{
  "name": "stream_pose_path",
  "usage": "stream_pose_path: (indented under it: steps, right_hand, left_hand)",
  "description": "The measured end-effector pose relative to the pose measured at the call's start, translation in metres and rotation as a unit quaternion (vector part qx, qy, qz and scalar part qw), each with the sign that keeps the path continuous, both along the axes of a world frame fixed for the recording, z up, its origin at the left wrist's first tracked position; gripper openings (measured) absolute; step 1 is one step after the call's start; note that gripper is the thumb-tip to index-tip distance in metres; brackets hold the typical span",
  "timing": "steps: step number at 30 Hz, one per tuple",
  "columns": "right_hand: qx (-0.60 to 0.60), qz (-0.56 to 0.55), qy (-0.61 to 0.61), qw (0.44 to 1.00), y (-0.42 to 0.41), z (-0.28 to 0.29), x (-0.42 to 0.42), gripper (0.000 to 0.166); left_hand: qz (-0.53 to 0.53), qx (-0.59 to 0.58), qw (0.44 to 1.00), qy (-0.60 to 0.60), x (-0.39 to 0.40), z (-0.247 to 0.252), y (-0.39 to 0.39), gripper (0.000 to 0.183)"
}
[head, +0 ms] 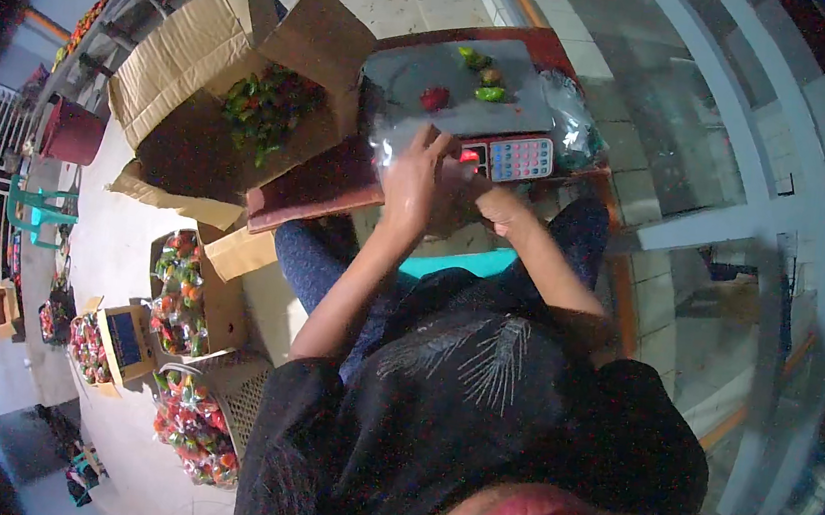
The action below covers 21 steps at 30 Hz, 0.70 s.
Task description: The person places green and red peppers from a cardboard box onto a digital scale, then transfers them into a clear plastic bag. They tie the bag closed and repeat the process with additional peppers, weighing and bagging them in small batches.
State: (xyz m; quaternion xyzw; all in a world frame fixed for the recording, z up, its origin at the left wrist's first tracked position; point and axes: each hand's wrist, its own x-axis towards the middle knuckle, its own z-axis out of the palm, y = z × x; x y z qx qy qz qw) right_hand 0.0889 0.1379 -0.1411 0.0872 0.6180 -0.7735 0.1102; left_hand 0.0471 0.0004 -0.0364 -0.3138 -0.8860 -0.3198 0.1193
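Observation:
My left hand is raised at the near edge of a digital scale, fingers bent around thin clear plastic, apparently a bag. Close beside it, my right hand reaches in toward the same plastic; its fingers are blurred and partly hidden. Just beyond both hands lies the grey scale platform. A red pepper and a few green peppers rest on it. The scale's keypad and lit red display face me.
The scale stands on a reddish-brown low table, with clear plastic bags at its right. On the left is an open cardboard box holding green peppers. Bagged peppers fill a carton and a basket. Glass panels with a grey frame stand right.

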Motion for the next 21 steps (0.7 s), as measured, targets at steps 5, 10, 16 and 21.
stream_pose_path:
  steps: [5,10,16,21]
  right_hand:
    - [-0.014,-0.094,-0.063,0.993,-0.001,0.002,-0.006,0.042]
    - [-0.327,-0.082,-0.064,0.939,0.023,0.041,-0.006,0.045]
    - [-0.350,-0.176,0.012,0.920,0.015,0.041,-0.021,0.046]
    - [-0.257,-0.234,-0.098,0.933,-0.024,0.021,-0.014,0.053]
  left_hand:
    - [-0.013,0.017,1.000,0.012,-0.001,-0.008,0.012,0.024]
    - [-0.053,0.057,0.997,0.016,0.006,-0.011,-0.003,0.032]
    - [-0.060,0.019,0.998,-0.006,0.018,-0.013,-0.006,0.036]
    - [-0.031,0.157,0.984,-0.076,0.028,-0.054,-0.005,0.037]
